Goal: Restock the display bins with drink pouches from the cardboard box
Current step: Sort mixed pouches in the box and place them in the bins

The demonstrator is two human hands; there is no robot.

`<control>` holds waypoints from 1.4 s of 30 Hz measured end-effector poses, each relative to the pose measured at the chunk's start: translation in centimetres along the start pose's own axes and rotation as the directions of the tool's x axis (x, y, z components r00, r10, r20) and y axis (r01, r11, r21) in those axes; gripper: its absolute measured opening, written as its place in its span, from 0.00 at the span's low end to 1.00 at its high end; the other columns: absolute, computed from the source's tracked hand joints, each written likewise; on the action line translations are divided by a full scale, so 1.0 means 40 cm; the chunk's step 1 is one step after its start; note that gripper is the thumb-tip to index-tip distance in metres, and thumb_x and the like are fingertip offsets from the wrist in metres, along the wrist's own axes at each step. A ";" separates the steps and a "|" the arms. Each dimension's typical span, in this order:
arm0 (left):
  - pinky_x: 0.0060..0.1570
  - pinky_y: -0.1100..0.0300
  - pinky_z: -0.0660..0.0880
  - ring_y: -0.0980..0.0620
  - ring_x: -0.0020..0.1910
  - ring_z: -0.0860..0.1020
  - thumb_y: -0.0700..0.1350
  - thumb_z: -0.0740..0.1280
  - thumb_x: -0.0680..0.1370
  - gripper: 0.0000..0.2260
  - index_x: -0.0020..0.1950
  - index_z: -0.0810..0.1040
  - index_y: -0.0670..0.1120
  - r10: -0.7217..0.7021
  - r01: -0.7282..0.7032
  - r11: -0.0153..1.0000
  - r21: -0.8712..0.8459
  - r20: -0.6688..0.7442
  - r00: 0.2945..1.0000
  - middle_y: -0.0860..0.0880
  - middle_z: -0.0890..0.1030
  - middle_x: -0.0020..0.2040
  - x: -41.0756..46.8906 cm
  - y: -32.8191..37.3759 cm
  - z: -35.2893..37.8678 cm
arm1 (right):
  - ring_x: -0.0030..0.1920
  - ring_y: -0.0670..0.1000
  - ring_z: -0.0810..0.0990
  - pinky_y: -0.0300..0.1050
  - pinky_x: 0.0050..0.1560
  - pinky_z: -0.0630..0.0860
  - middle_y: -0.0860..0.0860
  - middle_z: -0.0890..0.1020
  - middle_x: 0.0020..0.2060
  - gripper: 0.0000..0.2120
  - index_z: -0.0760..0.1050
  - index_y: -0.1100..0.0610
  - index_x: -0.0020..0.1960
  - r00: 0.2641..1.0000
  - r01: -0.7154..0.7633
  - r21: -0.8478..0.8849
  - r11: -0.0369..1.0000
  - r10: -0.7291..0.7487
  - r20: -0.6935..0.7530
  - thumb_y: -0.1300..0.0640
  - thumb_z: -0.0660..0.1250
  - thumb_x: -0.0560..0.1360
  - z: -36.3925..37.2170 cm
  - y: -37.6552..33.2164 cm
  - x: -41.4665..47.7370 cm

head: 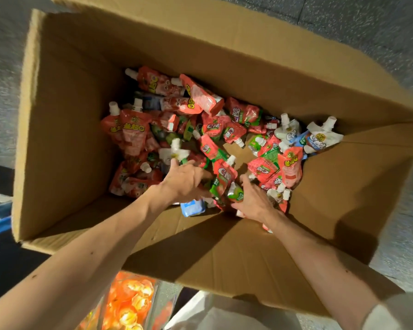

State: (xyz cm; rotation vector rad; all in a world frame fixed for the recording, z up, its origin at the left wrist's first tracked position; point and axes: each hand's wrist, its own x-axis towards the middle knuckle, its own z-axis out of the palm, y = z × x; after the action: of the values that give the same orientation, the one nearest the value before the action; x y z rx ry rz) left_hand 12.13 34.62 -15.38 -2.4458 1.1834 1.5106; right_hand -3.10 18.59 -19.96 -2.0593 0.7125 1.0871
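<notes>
Pouches [224, 173] clutched by left hand [184, 181]; right hand [254, 200] likewise

Both bare arms reached from the bottom corners of the frame toward its centre: the left forearm [100, 241] from the lower left, and the right forearm [315, 253], with a pale sleeve [396, 313] at its near end, from the lower right. The left hand [183, 181] lay back-up just left of centre, thumb lifted toward the top of the frame and fingers spread rightward, too blurred to tell whether they gripped anything. The right hand [254, 201] sat near it, just right of centre, its fingers and thumb curled round a green pouch [235, 194].
</notes>
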 end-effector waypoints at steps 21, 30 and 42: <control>0.44 0.68 0.73 0.61 0.43 0.79 0.42 0.72 0.77 0.11 0.59 0.82 0.42 -0.373 -0.399 0.427 -0.811 -0.560 0.740 0.52 0.83 0.48 -0.610 0.136 0.011 | 0.44 0.49 0.84 0.41 0.48 0.80 0.55 0.85 0.46 0.05 0.82 0.59 0.49 0.974 0.171 0.932 0.321 -0.200 -0.110 0.60 0.72 0.74 -0.174 -0.296 -0.459; 0.40 0.69 0.73 0.64 0.38 0.79 0.38 0.72 0.77 0.11 0.50 0.82 0.55 -0.481 -0.674 0.433 -0.599 -0.786 0.389 0.54 0.83 0.42 -1.142 0.235 0.117 | 0.27 0.47 0.82 0.36 0.25 0.76 0.52 0.84 0.29 0.21 0.82 0.58 0.31 0.756 0.249 0.951 0.185 -0.651 -0.071 0.62 0.61 0.80 -0.010 -0.522 -0.953; 0.38 0.67 0.77 0.61 0.38 0.81 0.38 0.63 0.82 0.06 0.51 0.78 0.46 -0.750 -0.756 0.423 -0.499 -0.661 0.017 0.56 0.84 0.38 -1.686 0.284 0.408 | 0.49 0.62 0.81 0.49 0.39 0.82 0.62 0.83 0.51 0.20 0.76 0.66 0.61 0.421 0.362 0.836 0.411 -0.873 0.247 0.55 0.64 0.73 0.291 -0.801 -1.326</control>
State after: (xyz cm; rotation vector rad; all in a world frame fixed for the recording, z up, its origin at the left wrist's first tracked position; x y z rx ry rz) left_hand -23.19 72.33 32.33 -4.5629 -0.4355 -0.7588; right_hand -11.83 54.93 30.83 -0.9438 -0.1791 0.7688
